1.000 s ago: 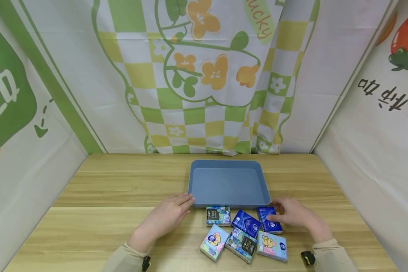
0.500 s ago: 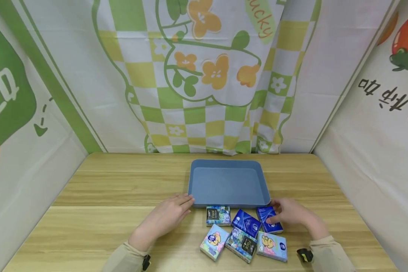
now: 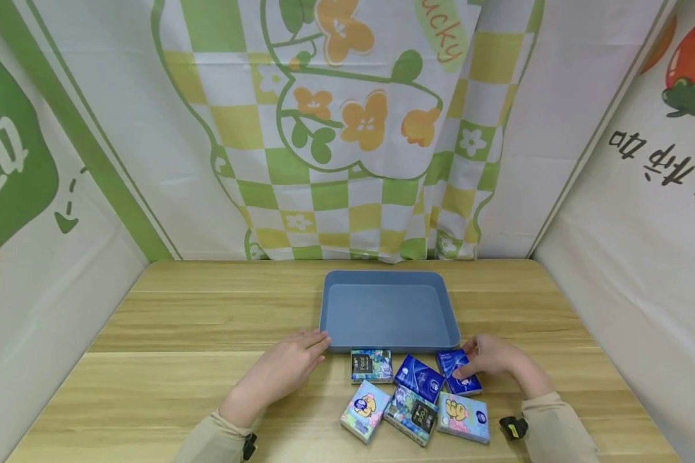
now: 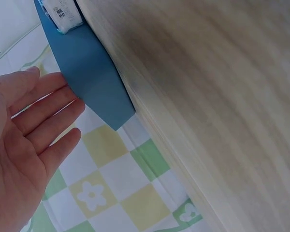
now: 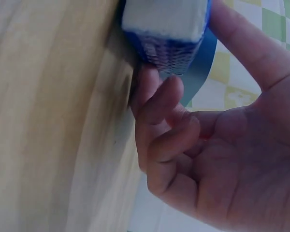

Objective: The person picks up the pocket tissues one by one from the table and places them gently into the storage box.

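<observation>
My left hand (image 3: 284, 368) lies at the front left corner of a shallow blue tray (image 3: 389, 315), fingers straight and fingertips against its rim. The left wrist view shows those extended fingers touching the tray's side wall (image 4: 92, 72). To the right, my right hand (image 3: 495, 359) pinches a dark blue tissue pack (image 3: 467, 384) between thumb and fingers, just in front of the tray's right corner. Seen from the right wrist, the pack (image 5: 166, 19) has its end toward the camera, with the thumb along one side and curled fingers at the other.
Beside the held pack lie another dark blue tissue pack (image 3: 419, 378), two floral packs with black labels (image 3: 370, 366) and two light blue packs with a yellow cartoon figure (image 3: 464, 417). All rest on the wooden table (image 3: 208, 328), close together before the tray. A checkered curtain (image 3: 347, 199) hangs behind.
My right hand has settled more closely around the blue tissue pack, its wrist and sleeve shifting slightly left. The left hand, tray and other packs stay put.
</observation>
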